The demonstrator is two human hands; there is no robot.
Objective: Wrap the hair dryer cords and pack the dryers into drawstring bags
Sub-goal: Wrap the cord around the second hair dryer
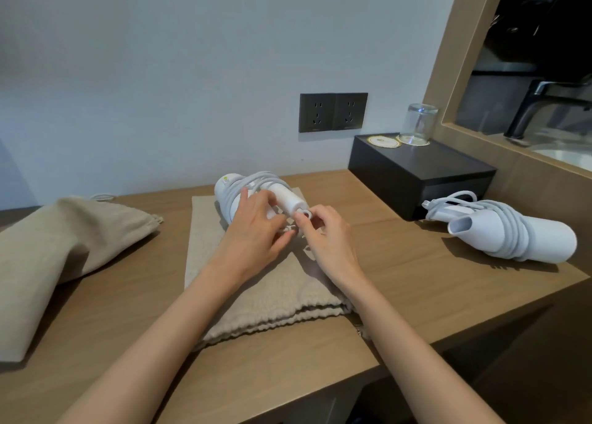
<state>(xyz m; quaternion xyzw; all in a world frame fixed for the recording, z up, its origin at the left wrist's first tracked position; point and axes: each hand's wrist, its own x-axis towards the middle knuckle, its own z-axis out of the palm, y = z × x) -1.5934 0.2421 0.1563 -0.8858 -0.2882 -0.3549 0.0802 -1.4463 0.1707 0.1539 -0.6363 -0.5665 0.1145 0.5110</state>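
A white hair dryer (pixel 231 189) lies on a flat beige drawstring bag (pixel 256 292) at the middle of the wooden counter, its grey cord (pixel 256 177) wound around the body. My left hand (pixel 256 231) rests on the dryer and grips cord near the handle. My right hand (pixel 326 234) pinches the cord end by the handle's tip (pixel 296 203). A second white dryer (pixel 525 234), its cord wrapped around it, lies at the right. Another beige bag (pixel 64 241) that looks filled sits at the left.
A black box (pixel 426 180) stands at the back right with an upturned glass (pixel 418 124) and coasters on top. Dark wall sockets (pixel 333 112) are above the counter. A mirror frame (pixel 455 71) and a faucet reflection are at the right. The counter's front edge (pixel 320 391) is close to me.
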